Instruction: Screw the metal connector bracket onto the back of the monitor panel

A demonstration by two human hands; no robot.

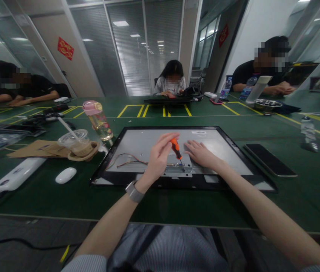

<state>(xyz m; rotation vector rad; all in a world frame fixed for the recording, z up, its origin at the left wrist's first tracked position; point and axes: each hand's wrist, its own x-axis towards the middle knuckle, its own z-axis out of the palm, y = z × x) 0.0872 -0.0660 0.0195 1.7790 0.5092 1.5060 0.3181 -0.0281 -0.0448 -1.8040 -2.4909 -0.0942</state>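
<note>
A flat monitor panel (pixel 131 141) with a black frame lies back side up on the green table. My left hand (pixel 161 153), with a metal watch on its wrist, grips a screwdriver (pixel 176 147) by its orange and black handle. The shaft points down, its tip at a small metal bracket (pixel 187 169) near the panel's close edge. Thin coloured wires (pixel 130 156) run from the bracket to the left. My right hand (pixel 199 153) rests flat on the panel just right of the screwdriver, fingers stretched out, holding nothing.
Left of the panel stand a pink-lidded bottle (pixel 97 121) and a plastic cup with a straw (pixel 76 141). Nearer are a white mouse-shaped case (pixel 66 175) and a white power strip (pixel 18 175). A phone (pixel 270 159) lies to the right. Other people sit around the table.
</note>
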